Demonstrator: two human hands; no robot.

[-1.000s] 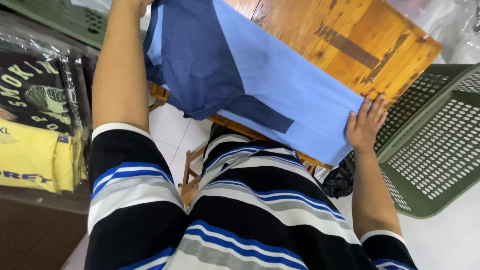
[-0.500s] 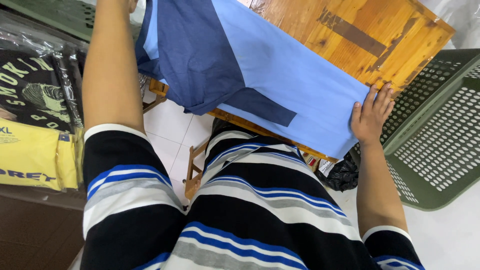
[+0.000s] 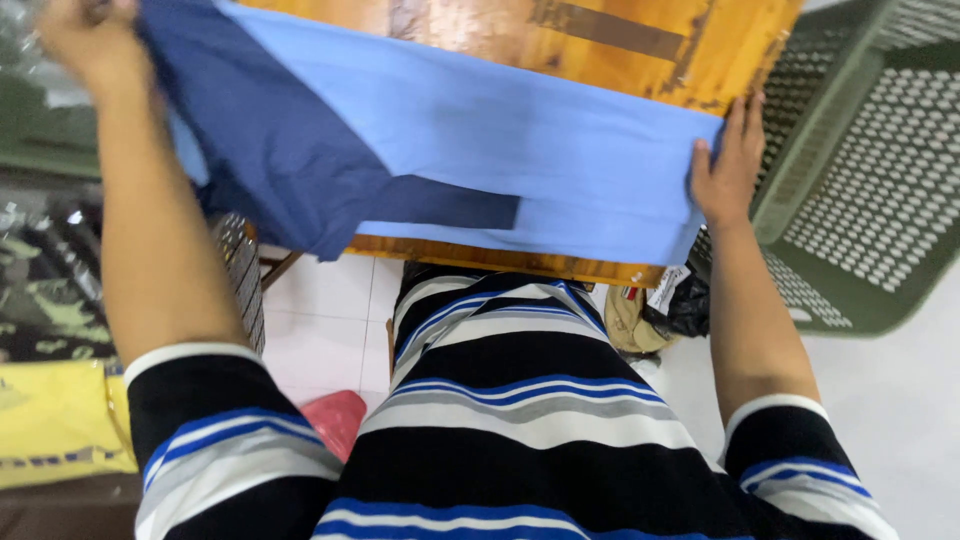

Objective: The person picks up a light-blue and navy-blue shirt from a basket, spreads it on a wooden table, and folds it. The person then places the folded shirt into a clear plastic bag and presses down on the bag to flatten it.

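The light over me is bright and even, soft enough that my arms throw only faint shadows, and the wooden table [image 3: 640, 45] carries a pale sheen along its top. My left hand [image 3: 85, 40] is smeared with motion blur at the corner, and my striped shirt [image 3: 520, 440], closest to the lens, looks slightly soft. The green basket [image 3: 860, 200] bows outward at the edge.

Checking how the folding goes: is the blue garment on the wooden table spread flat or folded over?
Partly folded: the blue garment has a darker side flap turned over its light panel.
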